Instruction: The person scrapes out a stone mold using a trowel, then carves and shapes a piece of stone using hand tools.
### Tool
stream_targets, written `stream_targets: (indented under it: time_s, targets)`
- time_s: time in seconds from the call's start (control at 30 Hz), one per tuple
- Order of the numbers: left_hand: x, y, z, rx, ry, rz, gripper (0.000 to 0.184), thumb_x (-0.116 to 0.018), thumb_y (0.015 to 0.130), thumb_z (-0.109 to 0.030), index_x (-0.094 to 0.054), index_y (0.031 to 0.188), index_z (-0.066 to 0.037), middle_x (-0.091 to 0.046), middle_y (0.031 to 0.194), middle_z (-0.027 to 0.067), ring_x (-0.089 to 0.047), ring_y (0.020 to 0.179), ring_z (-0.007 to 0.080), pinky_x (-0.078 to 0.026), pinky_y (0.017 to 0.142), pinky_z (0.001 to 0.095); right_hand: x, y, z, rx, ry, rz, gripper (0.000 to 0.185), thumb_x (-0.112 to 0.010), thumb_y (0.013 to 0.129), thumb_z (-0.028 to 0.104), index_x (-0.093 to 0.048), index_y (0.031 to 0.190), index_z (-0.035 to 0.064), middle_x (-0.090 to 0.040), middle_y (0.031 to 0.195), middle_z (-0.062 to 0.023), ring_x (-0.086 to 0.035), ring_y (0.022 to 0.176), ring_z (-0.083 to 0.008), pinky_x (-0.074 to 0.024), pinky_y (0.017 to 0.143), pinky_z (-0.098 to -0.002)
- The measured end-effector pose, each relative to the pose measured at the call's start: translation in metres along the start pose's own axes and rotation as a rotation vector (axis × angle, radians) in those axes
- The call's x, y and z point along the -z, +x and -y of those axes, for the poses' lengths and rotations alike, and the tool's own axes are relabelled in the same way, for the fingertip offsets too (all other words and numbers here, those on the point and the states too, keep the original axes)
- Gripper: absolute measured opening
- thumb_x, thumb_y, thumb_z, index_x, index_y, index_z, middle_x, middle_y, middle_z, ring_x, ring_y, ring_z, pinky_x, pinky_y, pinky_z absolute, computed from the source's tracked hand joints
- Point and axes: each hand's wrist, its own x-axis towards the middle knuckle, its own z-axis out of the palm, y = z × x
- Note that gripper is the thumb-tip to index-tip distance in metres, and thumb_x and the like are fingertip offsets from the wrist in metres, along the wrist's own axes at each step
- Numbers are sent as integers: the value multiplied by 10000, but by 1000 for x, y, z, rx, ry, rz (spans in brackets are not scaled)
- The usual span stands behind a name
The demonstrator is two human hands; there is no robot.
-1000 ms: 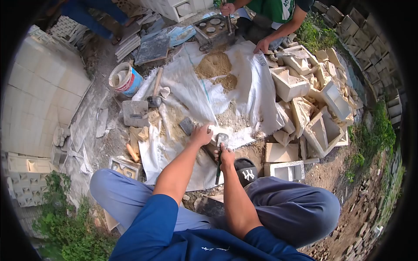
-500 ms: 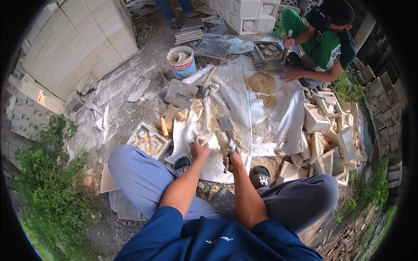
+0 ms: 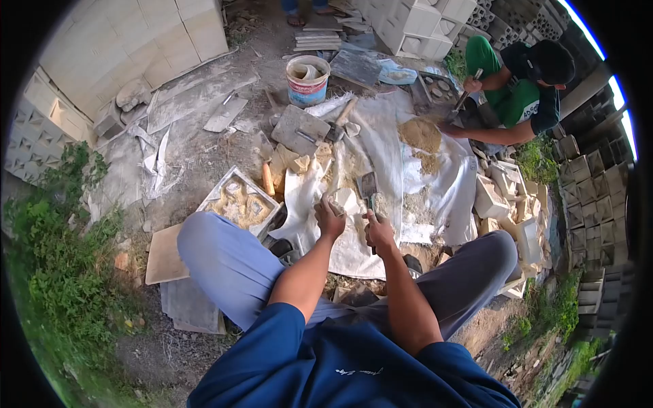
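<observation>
My left hand [image 3: 330, 219] is closed on a whitish chunk [image 3: 347, 200], apparently a broken piece of block, above a dusty white woven sheet [image 3: 338, 253]. Just to its right, my right hand [image 3: 379, 231] grips the handle of a flat-bladed hand tool [image 3: 367, 185]. The dark rectangular blade points away from me, beside the chunk; its exact kind is unclear. Left of my left hand lie an orange cylindrical piece [image 3: 267, 179] and a square patterned mold or block [image 3: 239, 202] with crumbly tan material in it.
A hammer [image 3: 338, 128] and a grey slab [image 3: 300, 130] lie beyond the sheet, near a bucket [image 3: 307, 87]. Broken blocks [image 3: 493, 198] pile up at right. Another person [image 3: 515, 88] crouches far right, holding a tool beside a sand heap [image 3: 420, 135]. A stacked block wall stands left.
The view has shifted, so the scene sits differently in it. My hands are closer together, and the blade has come nearer the chunk and points more straight ahead.
</observation>
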Motion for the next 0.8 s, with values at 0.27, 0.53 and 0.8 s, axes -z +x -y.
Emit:
stream_targets:
  time_s: [0.27,0.53,0.8]
  targets:
    - [-7,-27,41,156,157,297,1114,-810,716,-471,-115,1516,-127,-309,1507,251,-324,1353,449,-218,1132,576,2,13,-139,14,-525,-254,494,-481,1002,389,-670,870,-47,-663,758,-244,-652,767,-390,-486,706,-453]
    - [5,-37,30,110,146,229,1126,-807,689,-532,-185,1518,-92,-374,1459,269,-350,1340,436,-247,1124,539,19,13,-145,-166,-224,-23,475,-503,1009,444,-566,834,7,-456,562,-15,-410,406,-132,-309,372,-346]
    - [0,-30,27,39,117,45,921,-865,670,-357,-391,1399,-52,-510,1282,227,-464,1226,411,-381,1030,500,4,32,-152,-289,-392,-134,691,-452,997,521,-647,911,-136,-661,836,-312,-662,781,-427,-492,697,-479]
